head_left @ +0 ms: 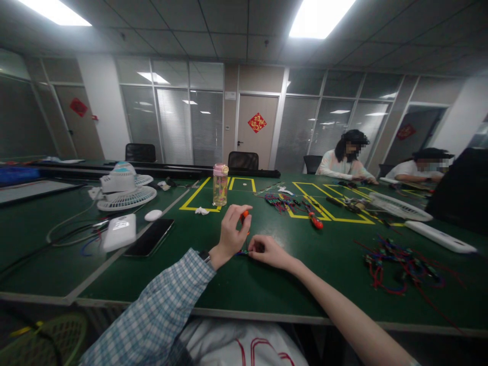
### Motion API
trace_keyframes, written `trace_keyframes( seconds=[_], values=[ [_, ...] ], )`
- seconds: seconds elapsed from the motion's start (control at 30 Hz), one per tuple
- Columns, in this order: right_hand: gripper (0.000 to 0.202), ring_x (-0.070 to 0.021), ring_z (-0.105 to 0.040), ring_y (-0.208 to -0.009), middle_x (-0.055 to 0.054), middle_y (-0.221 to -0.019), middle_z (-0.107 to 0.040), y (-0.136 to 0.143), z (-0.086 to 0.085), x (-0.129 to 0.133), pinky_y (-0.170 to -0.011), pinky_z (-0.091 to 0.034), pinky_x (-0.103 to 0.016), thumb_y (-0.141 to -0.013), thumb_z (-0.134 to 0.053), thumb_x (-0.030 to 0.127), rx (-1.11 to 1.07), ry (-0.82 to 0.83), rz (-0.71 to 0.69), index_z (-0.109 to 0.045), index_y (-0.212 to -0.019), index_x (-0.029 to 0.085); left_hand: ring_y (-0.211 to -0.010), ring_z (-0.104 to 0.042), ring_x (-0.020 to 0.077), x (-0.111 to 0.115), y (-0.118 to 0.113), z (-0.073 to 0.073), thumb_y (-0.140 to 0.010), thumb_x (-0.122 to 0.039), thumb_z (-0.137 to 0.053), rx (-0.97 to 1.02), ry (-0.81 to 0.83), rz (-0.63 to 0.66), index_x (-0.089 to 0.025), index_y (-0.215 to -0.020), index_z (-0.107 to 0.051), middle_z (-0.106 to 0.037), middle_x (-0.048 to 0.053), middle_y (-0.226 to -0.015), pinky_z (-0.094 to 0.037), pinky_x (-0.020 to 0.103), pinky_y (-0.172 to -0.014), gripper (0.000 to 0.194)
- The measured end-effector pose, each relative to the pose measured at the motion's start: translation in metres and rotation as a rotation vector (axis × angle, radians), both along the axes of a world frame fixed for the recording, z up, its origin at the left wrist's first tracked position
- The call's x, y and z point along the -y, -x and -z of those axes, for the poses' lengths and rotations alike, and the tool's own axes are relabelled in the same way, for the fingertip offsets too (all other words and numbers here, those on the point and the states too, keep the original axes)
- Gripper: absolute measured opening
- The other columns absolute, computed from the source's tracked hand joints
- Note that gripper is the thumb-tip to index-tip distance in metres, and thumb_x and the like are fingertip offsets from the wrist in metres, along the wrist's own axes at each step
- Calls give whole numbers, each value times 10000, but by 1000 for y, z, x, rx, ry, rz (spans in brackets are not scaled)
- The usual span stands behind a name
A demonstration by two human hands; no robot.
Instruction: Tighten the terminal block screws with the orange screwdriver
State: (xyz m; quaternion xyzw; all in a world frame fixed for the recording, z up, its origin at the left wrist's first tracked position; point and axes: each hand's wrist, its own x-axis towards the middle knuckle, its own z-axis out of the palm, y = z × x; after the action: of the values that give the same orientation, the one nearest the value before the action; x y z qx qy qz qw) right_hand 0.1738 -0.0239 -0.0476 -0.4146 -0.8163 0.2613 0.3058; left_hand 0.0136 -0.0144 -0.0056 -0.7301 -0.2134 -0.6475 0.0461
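My left hand (231, 231) is closed around the orange handle of a screwdriver (244, 215), whose thin shaft points down toward the table. Below its tip lies a small circuit board (242, 252), mostly covered by my fingers. My right hand (270, 252) rests low on the table, thumb and fingertips pinched at the board's right edge. Whether the screwdriver's tip touches the board I cannot tell. Farther to the right lies a tangle of red and blue wired boards (398, 264). Another bundle of wired boards (282, 203) sits beyond my hands.
A water bottle (220, 185) stands ahead, with crumpled tissue (202, 211) beside it. Leftward are a black phone (150, 238), a white device (120, 232) and a white fan (127, 190). A red-handled tool (315, 220) lies right of centre. Two people sit at the far right.
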Motion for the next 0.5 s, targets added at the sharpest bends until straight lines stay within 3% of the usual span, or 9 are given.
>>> trace_keyframes(
  seconds=[0.5],
  values=[
    [53, -93, -477, -563, 40, -610, -530, 0, 0, 0, -534, -364, -192, -705, -608, 102, -7, 14, 2, -614, -741, 141, -852, -553, 157, 1, 0, -2, -901, -168, -473, 3, -2, -3, -176, -1058, -566, -584, 46, -905, -453, 293, -780, 183]
  ],
)
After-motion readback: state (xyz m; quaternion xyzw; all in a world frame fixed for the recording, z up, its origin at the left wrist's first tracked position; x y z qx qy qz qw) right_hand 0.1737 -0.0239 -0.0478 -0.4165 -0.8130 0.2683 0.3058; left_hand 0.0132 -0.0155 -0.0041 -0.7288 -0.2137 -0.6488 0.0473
